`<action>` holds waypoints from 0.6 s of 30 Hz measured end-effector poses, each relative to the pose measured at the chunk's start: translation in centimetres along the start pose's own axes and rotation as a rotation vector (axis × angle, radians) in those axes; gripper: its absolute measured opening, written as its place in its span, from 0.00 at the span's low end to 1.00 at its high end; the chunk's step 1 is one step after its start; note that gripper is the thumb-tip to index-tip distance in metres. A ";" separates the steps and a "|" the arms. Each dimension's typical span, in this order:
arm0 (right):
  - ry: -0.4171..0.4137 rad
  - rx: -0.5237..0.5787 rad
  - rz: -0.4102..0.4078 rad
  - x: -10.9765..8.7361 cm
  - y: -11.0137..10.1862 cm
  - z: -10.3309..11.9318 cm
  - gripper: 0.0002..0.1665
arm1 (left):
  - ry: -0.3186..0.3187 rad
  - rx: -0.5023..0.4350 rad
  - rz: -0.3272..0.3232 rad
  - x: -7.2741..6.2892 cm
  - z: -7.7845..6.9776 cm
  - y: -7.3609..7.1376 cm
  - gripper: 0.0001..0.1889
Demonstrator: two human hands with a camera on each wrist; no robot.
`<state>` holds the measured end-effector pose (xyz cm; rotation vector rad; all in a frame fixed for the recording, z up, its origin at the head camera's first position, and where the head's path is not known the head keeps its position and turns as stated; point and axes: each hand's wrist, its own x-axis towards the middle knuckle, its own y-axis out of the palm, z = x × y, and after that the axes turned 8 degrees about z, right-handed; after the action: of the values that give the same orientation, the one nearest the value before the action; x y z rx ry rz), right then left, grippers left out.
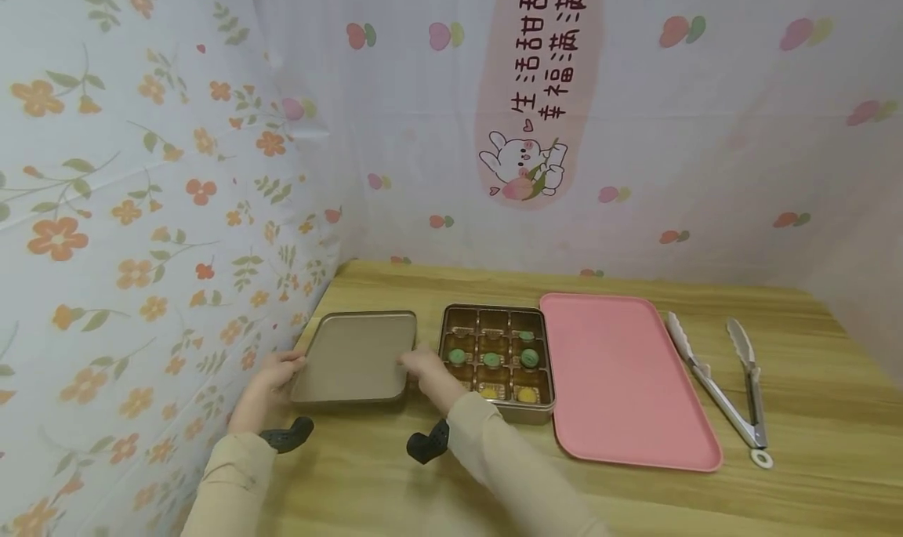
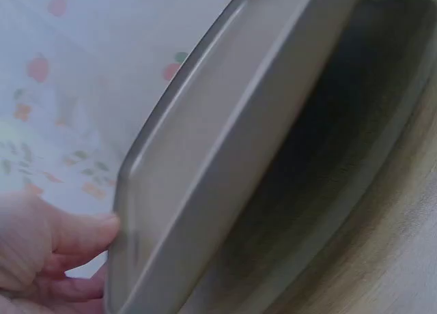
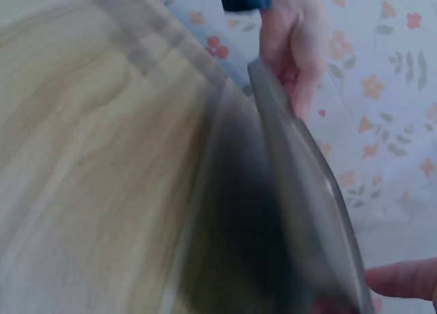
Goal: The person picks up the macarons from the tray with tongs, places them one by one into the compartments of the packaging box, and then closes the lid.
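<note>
A shallow square gold-brown metal lid (image 1: 356, 357) is held between both hands at the left of the table. My left hand (image 1: 278, 372) grips its left edge; in the left wrist view, the thumb (image 2: 85, 233) lies against the rim and other fingers lie beneath. At the opposite edge, my right hand (image 1: 426, 368) pinches the lid, its fingers partly hidden. Both wrist views show the lid tilted and apart from the wood, with dark shadow below. Right of it, an uncovered tin (image 1: 518, 414) has a compartmented brown insert with small green and yellow round pieces.
A pink tray (image 1: 621, 372) lies against the tin's right side. Farther right are metal tongs (image 1: 727, 400), spread apart, with pale tips. A flowered cloth wall (image 1: 141, 247) rises close beside the left hand, and another patterned cloth hangs behind the wooden table (image 1: 811, 443).
</note>
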<state>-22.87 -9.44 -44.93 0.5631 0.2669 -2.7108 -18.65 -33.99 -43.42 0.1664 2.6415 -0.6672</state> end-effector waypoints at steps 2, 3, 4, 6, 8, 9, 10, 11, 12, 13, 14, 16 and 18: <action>-0.038 0.035 0.024 3.6 -0.6 -2.2 0.15 | 0.010 -0.078 0.033 -0.7 -0.5 -0.1 0.25; -0.049 0.055 0.040 4.8 -0.9 -2.9 0.15 | 0.010 -0.097 0.048 -1.0 -0.8 -0.1 0.25; -0.082 0.082 0.063 5.8 -1.6 -3.6 0.18 | 0.007 -0.106 0.063 -1.2 -1.1 0.1 0.26; -0.083 0.111 0.095 5.2 -2.8 -3.1 0.22 | 0.015 -0.140 0.087 -1.5 -1.8 0.4 0.27; -0.038 0.122 0.113 1.6 -4.0 -0.5 0.27 | 0.021 -0.183 0.121 -1.6 -2.4 0.8 0.28; -0.013 0.127 0.113 -0.5 -4.6 0.9 0.28 | 0.028 -0.207 0.136 -1.6 -2.7 1.0 0.28; -0.010 0.131 0.115 -1.9 -5.2 1.8 0.28 | 0.036 -0.229 0.150 -1.6 -3.1 1.2 0.29; 0.021 0.129 0.105 -3.6 -5.9 3.0 0.27 | 0.048 -0.248 0.163 -1.6 -3.5 1.3 0.30; 0.022 0.135 0.110 -4.8 -6.6 3.7 0.27 | 0.061 -0.261 0.173 -1.5 -3.9 1.5 0.30; 0.020 0.140 0.118 -5.5 -7.5 4.0 0.27 | 0.075 -0.257 0.179 -1.4 -4.4 1.7 0.30; 0.020 0.145 0.127 -5.9 -8.4 4.2 0.27 | 0.085 -0.248 0.186 -1.4 -4.8 1.9 0.30; 0.019 0.149 0.134 -6.4 -10.2 4.2 0.27 | 0.114 -0.238 0.205 -1.4 -5.8 2.4 0.30; 0.019 0.167 0.137 -6.9 -11.9 4.1 0.28 | 0.142 -0.221 0.232 -1.5 -6.9 3.1 0.30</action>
<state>-22.88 2.55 -37.07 0.6302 0.0062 -2.6103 -19.11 -28.01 -38.62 0.4623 2.7487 -0.2952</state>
